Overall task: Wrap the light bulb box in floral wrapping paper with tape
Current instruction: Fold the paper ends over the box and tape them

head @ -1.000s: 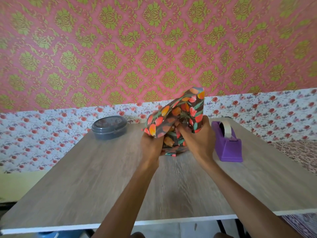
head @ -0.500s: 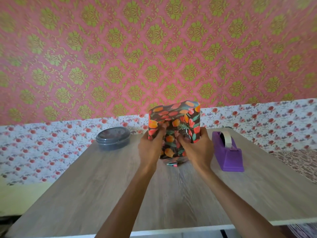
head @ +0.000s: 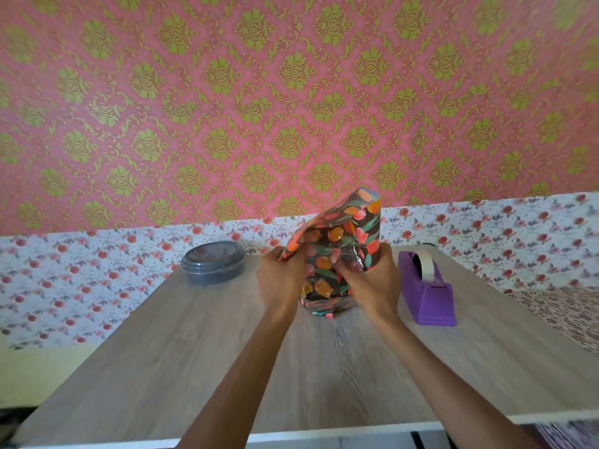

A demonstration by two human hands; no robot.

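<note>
Atop bench (head: 162, 351), pinches paper (head: 351, 226) in left hand (head: 279, 281) and right hand (head: 372, 285), reopens earlier-squared top leftward; leaves end untaped.

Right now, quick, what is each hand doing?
Left hand: closed, holding the paper by its left edge.
Right hand: closed, gripping the paper on its right side.

Top of floral paper (head: 353, 222), flat 0.5 s ago, now a loose peak, flap out in left hand (head: 280, 280)
</note>
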